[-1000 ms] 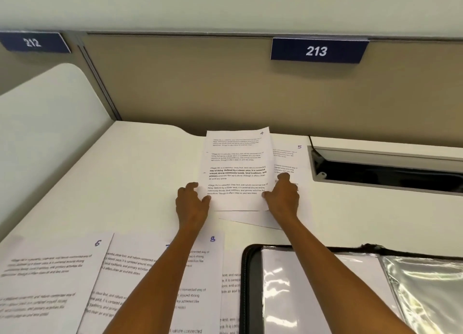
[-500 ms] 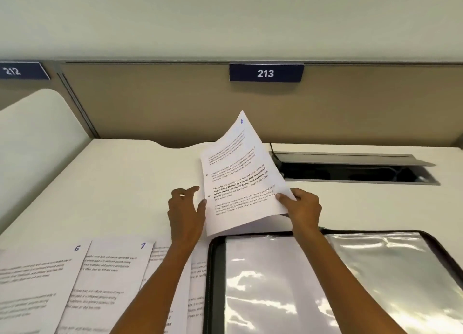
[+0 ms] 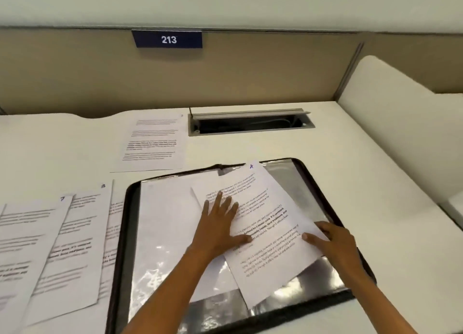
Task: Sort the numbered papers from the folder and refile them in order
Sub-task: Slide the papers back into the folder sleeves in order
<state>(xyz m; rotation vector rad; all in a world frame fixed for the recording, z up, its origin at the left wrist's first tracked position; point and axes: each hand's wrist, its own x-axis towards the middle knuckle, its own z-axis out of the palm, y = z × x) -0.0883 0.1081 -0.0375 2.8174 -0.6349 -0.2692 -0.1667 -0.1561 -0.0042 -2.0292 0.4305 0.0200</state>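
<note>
White paper numbered 4 (image 3: 265, 223), lifted off the desk a moment before, now lay askew across the open folder (image 3: 350, 233); the left hand (image 3: 218, 226) pressed it flat, fingers spread, while the right hand (image 3: 333, 243) pinched its edge. Sleeving it probably came next.

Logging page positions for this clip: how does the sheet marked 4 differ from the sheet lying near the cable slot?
The sheet marked 4 lies on the open folder; the far sheet lies on the bare desk.
The sheet marked 4 is skewed to the folder's edges; the far sheet sits roughly square to the desk.
The left hand presses flat on the sheet marked 4 and the right hand pinches its edge; nothing touches the far sheet.
Both are white printed pages.
</note>
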